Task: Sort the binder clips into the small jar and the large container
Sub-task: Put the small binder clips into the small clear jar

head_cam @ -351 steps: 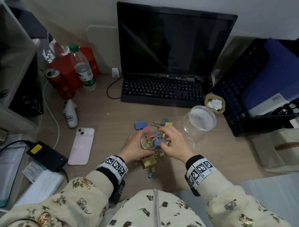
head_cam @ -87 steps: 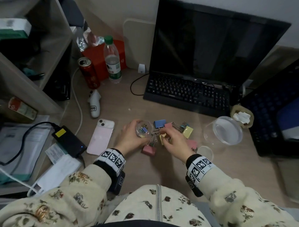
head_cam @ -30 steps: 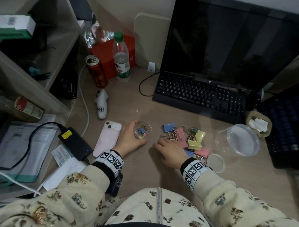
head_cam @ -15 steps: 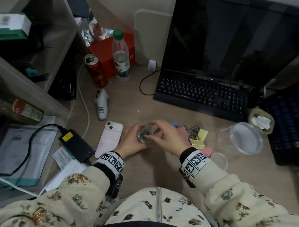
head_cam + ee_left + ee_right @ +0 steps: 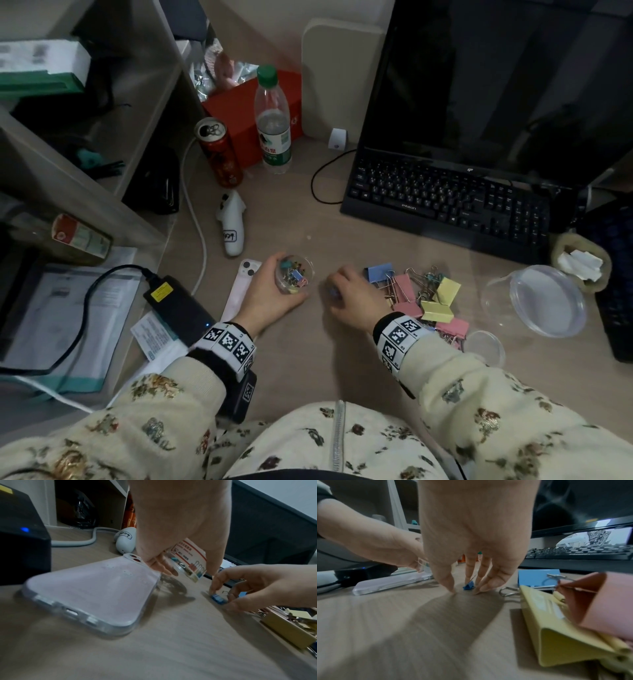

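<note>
The left hand [image 5: 270, 294] is curled round the small jar [image 5: 294, 274], which is held tilted with its mouth turned toward the right hand [image 5: 352, 298], presumably so that a clip can be dropped straight in. The right hand's thumb and fingers [image 5: 485, 586] are lowered to the desk [image 5: 308, 359] on either side of a small blue clip [image 5: 468, 586]; contact cannot be confirmed, so the hand is judged to be closing on the clip rather than pinching it.

The desk is a pale wood-grain surface, matt and flat. The large container [image 5: 544, 301], a clear round plastic tub, lies on its side well to the right and appears to hold nothing. A pink phone [image 5: 96, 592] in a clear glossy case is seen lying just beside the left hand. The large clips [image 5: 424, 301], folded sheet-metal wedges in pink, yellow and blue with wire loop handles, are heaped between the right wrist and the container, probably left for later. The jar is clear and cylindrical, with several small coloured clips seen inside. The blue clip is tiny, with one thin wire handle raised.
</note>
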